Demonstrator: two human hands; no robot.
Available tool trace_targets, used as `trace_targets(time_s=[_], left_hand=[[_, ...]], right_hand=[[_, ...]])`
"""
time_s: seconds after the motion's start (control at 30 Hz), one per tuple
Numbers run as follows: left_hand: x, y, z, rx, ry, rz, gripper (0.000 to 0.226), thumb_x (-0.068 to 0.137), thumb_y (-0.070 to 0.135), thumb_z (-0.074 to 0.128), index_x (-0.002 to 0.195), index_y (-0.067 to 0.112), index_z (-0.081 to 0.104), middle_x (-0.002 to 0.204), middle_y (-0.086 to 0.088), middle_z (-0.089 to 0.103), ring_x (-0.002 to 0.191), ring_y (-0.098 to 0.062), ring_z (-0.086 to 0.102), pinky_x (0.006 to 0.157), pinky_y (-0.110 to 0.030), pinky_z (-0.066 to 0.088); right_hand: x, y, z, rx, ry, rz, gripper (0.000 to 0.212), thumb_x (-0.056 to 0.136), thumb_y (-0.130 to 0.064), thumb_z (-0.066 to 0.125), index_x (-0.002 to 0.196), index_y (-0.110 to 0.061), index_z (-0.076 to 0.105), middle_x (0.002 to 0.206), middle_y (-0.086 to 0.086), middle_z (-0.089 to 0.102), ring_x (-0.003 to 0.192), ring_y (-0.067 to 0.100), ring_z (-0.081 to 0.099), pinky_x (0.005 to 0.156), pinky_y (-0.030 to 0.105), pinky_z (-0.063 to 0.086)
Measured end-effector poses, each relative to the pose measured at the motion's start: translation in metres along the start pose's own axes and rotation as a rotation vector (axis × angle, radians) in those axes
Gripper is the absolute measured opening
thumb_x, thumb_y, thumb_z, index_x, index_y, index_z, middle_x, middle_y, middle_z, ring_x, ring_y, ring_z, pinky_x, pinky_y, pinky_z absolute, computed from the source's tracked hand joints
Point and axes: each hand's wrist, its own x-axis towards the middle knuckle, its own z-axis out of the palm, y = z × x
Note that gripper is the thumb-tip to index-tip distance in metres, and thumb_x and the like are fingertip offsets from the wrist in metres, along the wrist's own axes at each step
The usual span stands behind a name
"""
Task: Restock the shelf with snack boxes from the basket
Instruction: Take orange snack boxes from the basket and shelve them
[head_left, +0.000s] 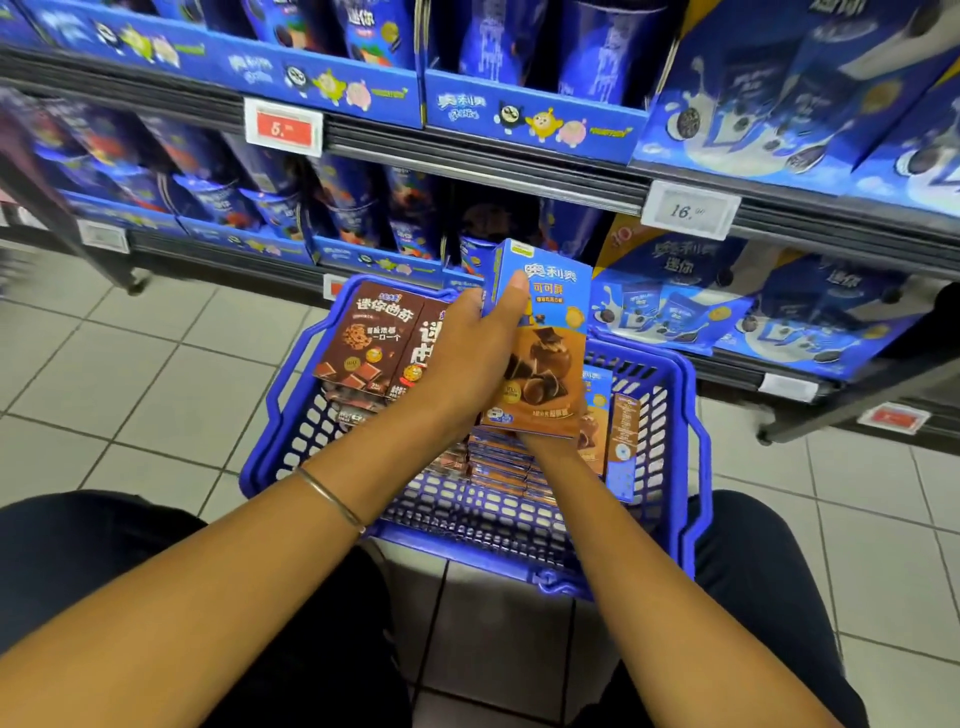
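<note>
The snack box (550, 374) is blue on top and brown below, with chocolate balls drawn on it. It is held up in the air, almost straight up, just above the blue basket (693, 467) and in front of the low shelf (467, 174).

The left hand (478, 353) holds the box by its top left side. The thumb lies flat on the front, near the top. The other fingers (467, 304) bend round the left edge, so the box is pinched between them and the thumb. The right hand (537, 440) reaches the bottom of the box, but the box hides it. I cannot tell how its fingers are.

Down in the basket, brown boxes (363, 338) lean at the far left. More boxes (498, 465) lie flat in a pile under the held one. A blue box (623, 447) stands by the right wall.

The basket sits on the tile floor (156, 374). The shelf is full of blue packs. A red price tag (283, 129) and a white price tag (688, 210) hang on its rails. A thin bangle (332, 501) is on the left wrist.
</note>
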Motion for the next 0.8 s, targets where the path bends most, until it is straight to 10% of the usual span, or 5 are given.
trace_targets(time_s=[0.2, 0.37, 0.57, 0.7, 0.8], left_hand=[[0.005, 0.000, -0.008, -0.006, 0.024, -0.013, 0.042, 0.109, 0.051, 0.053, 0.116, 0.012, 0.067, 0.111, -0.008, 0.081, 0.102, -0.023, 0.079, 0.091, -0.042, 0.063], [0.019, 0.006, -0.023, -0.071, 0.102, -0.088, 0.047, 0.107, 0.054, 0.055, 0.116, 0.011, 0.073, 0.106, -0.013, 0.082, 0.098, -0.030, 0.080, 0.090, -0.049, 0.065], [0.026, -0.003, -0.025, 0.041, 0.188, -0.018, 0.044, 0.101, 0.056, 0.064, 0.121, 0.017, 0.065, 0.119, -0.010, 0.076, 0.109, -0.032, 0.075, 0.101, -0.056, 0.058], [0.025, -0.007, -0.016, 0.079, 0.145, -0.051, 0.053, 0.102, 0.065, 0.056, 0.106, 0.015, 0.073, 0.099, -0.014, 0.078, 0.085, -0.038, 0.075, 0.079, -0.055, 0.061], [0.023, -0.010, -0.012, -0.012, 0.085, -0.079, 0.062, 0.107, 0.067, 0.042, 0.111, 0.017, 0.079, 0.101, -0.008, 0.083, 0.094, -0.032, 0.080, 0.092, -0.053, 0.064]], right_hand=[[0.004, -0.020, 0.008, 0.074, 0.193, -0.258, 0.036, 0.099, -0.007, 0.063, 0.133, 0.000, 0.055, 0.126, 0.021, 0.064, 0.112, 0.039, 0.064, 0.097, 0.051, 0.053], [-0.013, -0.039, -0.038, 0.430, 0.455, -0.512, 0.035, 0.092, -0.020, 0.073, 0.122, -0.014, 0.056, 0.088, -0.007, 0.072, 0.074, 0.012, 0.071, 0.071, 0.037, 0.057], [-0.042, -0.061, -0.077, 0.692, 0.229, -0.591, 0.021, 0.096, -0.026, 0.066, 0.110, -0.010, 0.063, 0.096, 0.007, 0.074, 0.082, 0.020, 0.073, 0.078, 0.042, 0.061], [-0.054, -0.069, -0.056, 0.523, 0.075, -0.659, 0.011, 0.097, -0.027, 0.064, 0.096, -0.016, 0.063, 0.089, 0.004, 0.071, 0.077, 0.018, 0.070, 0.069, 0.036, 0.058], [-0.056, -0.067, -0.037, 0.451, 0.053, -0.651, 0.016, 0.097, -0.034, 0.061, 0.102, -0.019, 0.064, 0.101, 0.011, 0.075, 0.091, 0.025, 0.074, 0.080, 0.048, 0.061]])
